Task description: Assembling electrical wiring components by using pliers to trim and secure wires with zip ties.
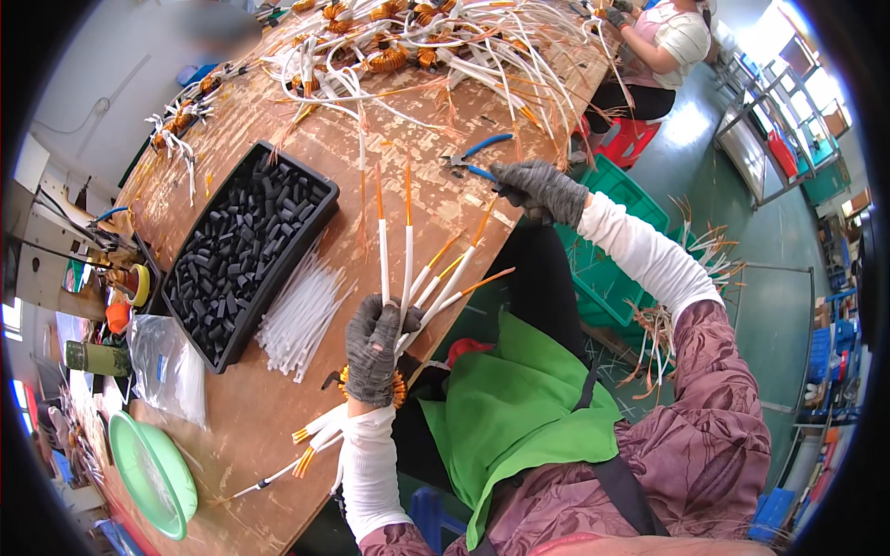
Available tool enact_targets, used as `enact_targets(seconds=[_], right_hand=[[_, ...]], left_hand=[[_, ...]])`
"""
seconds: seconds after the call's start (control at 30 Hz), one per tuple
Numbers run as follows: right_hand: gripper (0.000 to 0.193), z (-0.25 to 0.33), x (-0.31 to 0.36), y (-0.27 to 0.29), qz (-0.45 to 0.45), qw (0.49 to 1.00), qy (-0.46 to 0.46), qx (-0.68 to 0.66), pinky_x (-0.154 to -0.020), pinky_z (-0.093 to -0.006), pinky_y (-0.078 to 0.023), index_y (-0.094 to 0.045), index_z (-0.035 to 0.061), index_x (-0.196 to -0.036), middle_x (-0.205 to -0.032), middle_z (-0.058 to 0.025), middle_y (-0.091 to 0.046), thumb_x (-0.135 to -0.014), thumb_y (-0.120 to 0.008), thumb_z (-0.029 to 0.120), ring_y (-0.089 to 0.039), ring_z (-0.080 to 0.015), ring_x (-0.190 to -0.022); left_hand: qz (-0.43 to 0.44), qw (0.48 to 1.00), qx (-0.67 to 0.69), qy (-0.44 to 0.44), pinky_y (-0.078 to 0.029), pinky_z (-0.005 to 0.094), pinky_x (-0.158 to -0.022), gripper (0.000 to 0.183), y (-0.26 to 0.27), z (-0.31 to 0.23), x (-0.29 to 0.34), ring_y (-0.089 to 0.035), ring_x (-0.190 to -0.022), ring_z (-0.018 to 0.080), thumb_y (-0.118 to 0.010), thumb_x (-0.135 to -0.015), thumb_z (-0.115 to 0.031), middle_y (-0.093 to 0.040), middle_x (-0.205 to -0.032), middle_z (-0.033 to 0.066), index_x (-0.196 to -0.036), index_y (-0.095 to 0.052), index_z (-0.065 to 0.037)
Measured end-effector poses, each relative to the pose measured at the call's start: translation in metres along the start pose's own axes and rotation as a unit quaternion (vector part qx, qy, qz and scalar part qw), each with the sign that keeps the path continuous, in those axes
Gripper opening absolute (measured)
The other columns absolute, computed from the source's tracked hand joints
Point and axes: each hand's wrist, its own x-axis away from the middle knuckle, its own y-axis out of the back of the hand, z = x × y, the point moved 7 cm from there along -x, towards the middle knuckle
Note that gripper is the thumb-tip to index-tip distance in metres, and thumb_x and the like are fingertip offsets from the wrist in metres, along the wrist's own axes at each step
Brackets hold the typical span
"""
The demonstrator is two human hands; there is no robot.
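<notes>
My left hand (373,347), in a grey glove, is closed round a bundle of white-sleeved wires (408,269) whose orange and bare copper ends fan out upward. Below its palm shows part of the orange wire-wound ring coil (400,389), with more sleeved leads (320,434) sticking out by the wrist. My right hand (542,190), gloved too, grips blue-handled cutting pliers (482,171) over the table edge. Their handles are spread, and the jaws point left, apart from the wires in my left hand.
A black tray (269,310) of short black tubes and a pile of white cable ties (301,310) lie left of my hands. A green basin (139,482) stands nearer. Wired coils (385,60) heap at the far end, where a person (658,46) sits. Green crates (630,199) stand right.
</notes>
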Motion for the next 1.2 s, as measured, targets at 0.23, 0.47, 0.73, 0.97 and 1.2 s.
enact_targets(seconds=[0.23,0.47,0.73,0.97,1.2], right_hand=[[0.041,-0.002,-0.004,0.005,0.031,0.999,0.016,-0.018,-0.031,-0.0193,-0.026,-0.063,0.0076,-0.078,-0.055,0.0015,-0.047,-0.080,-0.063,0.049,-0.034,-0.0044,-0.034],[0.039,0.001,0.001,0.002,0.043,0.998,0.035,-0.022,-0.031,-0.0189,-0.025,-0.064,0.0063,-0.081,-0.055,0.0010,-0.048,-0.081,-0.063,0.046,-0.034,-0.0044,-0.035],[0.036,0.001,0.020,-0.029,0.060,0.997,0.038,0.021,-0.032,-0.0170,-0.027,-0.060,0.0059,-0.081,-0.056,0.0017,-0.047,-0.083,-0.062,0.042,-0.035,-0.0035,-0.036],[0.035,-0.024,0.031,-0.052,0.162,0.945,0.032,-0.282,-0.036,-0.0161,-0.027,-0.058,0.0055,-0.093,-0.062,0.0021,-0.051,-0.086,-0.058,0.040,-0.030,-0.0015,-0.039],[0.036,-0.035,0.042,-0.061,0.063,0.992,0.063,-0.093,-0.034,-0.0176,-0.026,-0.062,0.0056,-0.088,-0.063,0.0041,-0.050,-0.082,-0.063,0.041,-0.037,-0.0012,-0.042]], left_hand=[[0.002,1.000,0.010,0.003,-0.048,0.0280,-0.070,0.021,0.000,0.002,-0.001,-0.060,-0.072,0.0149,-0.051,-0.091,-0.020,-0.062,-0.074,0.0081,-0.088,-0.056,0.000],[0.001,1.000,0.004,0.007,-0.049,0.0345,-0.075,0.021,-0.001,-0.001,0.001,-0.062,-0.078,0.0217,-0.050,-0.091,-0.019,-0.060,-0.074,0.0095,-0.086,-0.054,0.001],[-0.002,1.000,0.021,0.014,-0.050,0.0346,-0.076,0.020,-0.001,0.001,0.001,-0.062,-0.079,0.0217,-0.051,-0.090,-0.018,-0.060,-0.074,0.0096,-0.087,-0.054,0.001],[-0.003,0.999,0.037,0.000,-0.049,0.0311,-0.074,0.021,-0.001,-0.002,0.003,-0.061,-0.075,0.0183,-0.052,-0.090,-0.019,-0.061,-0.075,0.0091,-0.088,-0.055,0.001],[0.005,1.000,0.020,0.007,-0.050,0.0328,-0.076,0.021,-0.003,-0.002,0.002,-0.061,-0.079,0.0201,-0.050,-0.091,-0.018,-0.061,-0.076,0.0107,-0.089,-0.054,0.002]])
